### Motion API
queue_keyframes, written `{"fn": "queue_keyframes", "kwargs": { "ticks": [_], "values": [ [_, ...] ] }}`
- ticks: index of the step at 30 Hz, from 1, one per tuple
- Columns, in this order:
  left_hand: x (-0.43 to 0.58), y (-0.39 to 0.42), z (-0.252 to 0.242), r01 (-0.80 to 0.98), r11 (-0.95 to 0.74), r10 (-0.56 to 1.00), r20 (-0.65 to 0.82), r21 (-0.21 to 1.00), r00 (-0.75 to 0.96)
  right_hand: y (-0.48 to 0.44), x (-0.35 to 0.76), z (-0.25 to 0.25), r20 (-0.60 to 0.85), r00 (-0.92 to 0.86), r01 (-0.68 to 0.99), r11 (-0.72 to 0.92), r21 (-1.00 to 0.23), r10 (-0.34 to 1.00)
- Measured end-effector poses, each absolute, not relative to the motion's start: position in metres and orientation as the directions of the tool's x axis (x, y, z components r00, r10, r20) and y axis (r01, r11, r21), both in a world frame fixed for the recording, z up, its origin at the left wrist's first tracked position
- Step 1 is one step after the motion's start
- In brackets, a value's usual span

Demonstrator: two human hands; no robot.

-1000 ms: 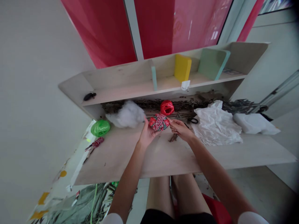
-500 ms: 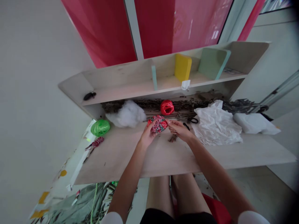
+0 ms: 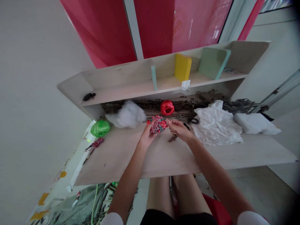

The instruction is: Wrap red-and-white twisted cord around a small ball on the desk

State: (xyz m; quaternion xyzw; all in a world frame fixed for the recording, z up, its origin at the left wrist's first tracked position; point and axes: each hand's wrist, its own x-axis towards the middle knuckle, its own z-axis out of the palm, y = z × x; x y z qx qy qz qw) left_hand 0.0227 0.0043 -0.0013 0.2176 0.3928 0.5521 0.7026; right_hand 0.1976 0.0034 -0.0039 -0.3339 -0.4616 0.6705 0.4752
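A round bundle wrapped in red, white and dark green twine (image 3: 158,124) is held above the desk. My left hand (image 3: 148,135) grips it from the left and below, thumb across its front. At the bundle's right edge, my right hand (image 3: 177,128) is closed in a pinch; what lies between the fingertips is too small to make out. A ring shows on one right finger. Just behind the bundle lies a ball of red plastic string (image 3: 167,107). Below the right hand is a small dry brown sprig (image 3: 172,138).
White stuffing (image 3: 127,115) and a green string ball (image 3: 100,128) lie left. Near the left edge is a twine-wrapped stick (image 3: 97,142). Black-handled scissors (image 3: 193,120), a crumpled white sheet (image 3: 217,125) and a white block (image 3: 255,123) lie right. A shelf (image 3: 126,90) spans the back.
The bundle has turned slightly in my left hand, with both hands in nearly the same place. My right hand stays pinched at its edge.
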Motion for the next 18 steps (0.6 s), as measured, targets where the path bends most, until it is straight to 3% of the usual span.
{"fn": "queue_keyframes", "kwargs": {
  "ticks": [9,18],
  "values": [
    [0.0213,0.0019,0.0025,-0.617,0.328,0.938,-0.326,0.715,0.122,0.0017,0.1957,-0.0031,-0.037,-0.388,-0.313,-0.170,-0.934,0.921],
    [0.0288,-0.0038,0.0025,-0.564,0.071,0.997,-0.034,0.823,0.076,0.0022,0.1954,-0.0050,-0.055,-0.418,-0.332,-0.208,-0.920,0.907]
  ]
}}
